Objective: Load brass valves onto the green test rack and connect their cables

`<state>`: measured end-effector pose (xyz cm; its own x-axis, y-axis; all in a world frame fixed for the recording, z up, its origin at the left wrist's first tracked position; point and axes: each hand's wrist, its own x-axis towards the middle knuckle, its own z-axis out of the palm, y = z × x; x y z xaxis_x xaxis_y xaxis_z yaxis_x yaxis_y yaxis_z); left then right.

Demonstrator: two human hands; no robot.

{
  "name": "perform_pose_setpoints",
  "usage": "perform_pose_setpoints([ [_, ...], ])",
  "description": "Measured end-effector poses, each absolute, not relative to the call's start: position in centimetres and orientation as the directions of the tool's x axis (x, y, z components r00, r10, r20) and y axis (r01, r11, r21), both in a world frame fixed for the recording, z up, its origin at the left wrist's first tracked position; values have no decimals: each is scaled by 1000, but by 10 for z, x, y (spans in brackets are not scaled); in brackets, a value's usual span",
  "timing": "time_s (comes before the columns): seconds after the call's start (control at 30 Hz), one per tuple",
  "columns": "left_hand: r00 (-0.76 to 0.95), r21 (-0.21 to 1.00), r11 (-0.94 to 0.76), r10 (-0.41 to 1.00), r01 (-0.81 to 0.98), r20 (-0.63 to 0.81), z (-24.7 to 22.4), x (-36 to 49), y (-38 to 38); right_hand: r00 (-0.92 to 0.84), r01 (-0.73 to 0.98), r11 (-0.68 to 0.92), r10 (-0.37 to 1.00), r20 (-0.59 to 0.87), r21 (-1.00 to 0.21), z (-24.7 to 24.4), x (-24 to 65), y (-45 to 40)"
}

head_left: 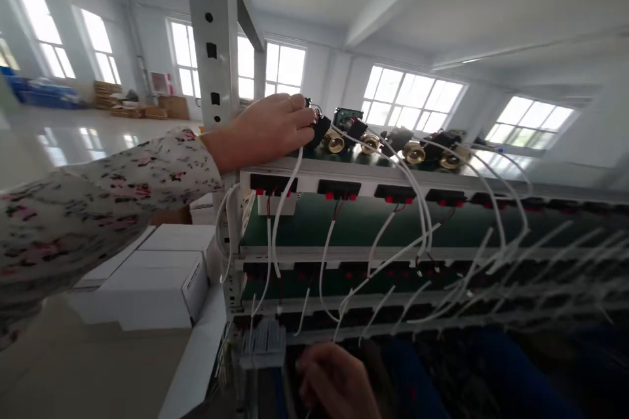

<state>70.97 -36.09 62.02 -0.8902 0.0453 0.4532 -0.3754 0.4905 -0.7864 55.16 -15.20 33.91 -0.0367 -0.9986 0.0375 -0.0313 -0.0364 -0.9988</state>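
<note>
My left hand [275,127] reaches to the top shelf [354,172], its fingers bent over the leftmost black device there, beside a brass fitting [334,141]. A white cable [278,222] hangs down from under that hand. More devices with brass fittings [413,152] stand to the right in a row. Low in front of the rack, my right hand [334,376] is curled, its fingertips dark and blurred; what they hold, if anything, cannot be made out. Black terminals [338,190] with red tabs line the shelf edge above it.
A perforated metal post [211,33] rises at the rack's left end. White boxes [152,281] stand left of the rack. Many white cables [484,255] hang across the lower shelves. A grey clip-like block [264,340] sits low at the left post.
</note>
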Motion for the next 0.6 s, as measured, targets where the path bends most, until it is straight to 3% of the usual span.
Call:
perform_pose_setpoints([
  [0.07, -894, -698, 659, 86, -279, 439, 614, 711, -350, -353, -38, -189, -916, 190, -981, 334, 602, -179],
  [0.13, -930, -543, 829, 88, -131, 357, 606, 712, -336, -558, -161, -320, -751, 354, -934, 344, 635, -210],
  [0.23, -971, -365, 929, 141, 62, 195, 588, 716, -315, -530, -265, -394, -703, 474, -880, 366, 656, -249],
  [0.33, -957, -422, 880, 279, 218, 86, 558, 723, -299, -454, -40, -349, -828, 328, -936, 374, 654, -254],
  [0.43, -902, -509, 789, 428, 343, 56, 524, 728, -285, -450, 196, -334, -866, 218, -922, 359, 639, -216],
  [0.6, -894, -433, 815, 446, 386, 42, 497, 718, -259, -400, 438, -303, -909, 118, -847, 314, 594, -113],
])
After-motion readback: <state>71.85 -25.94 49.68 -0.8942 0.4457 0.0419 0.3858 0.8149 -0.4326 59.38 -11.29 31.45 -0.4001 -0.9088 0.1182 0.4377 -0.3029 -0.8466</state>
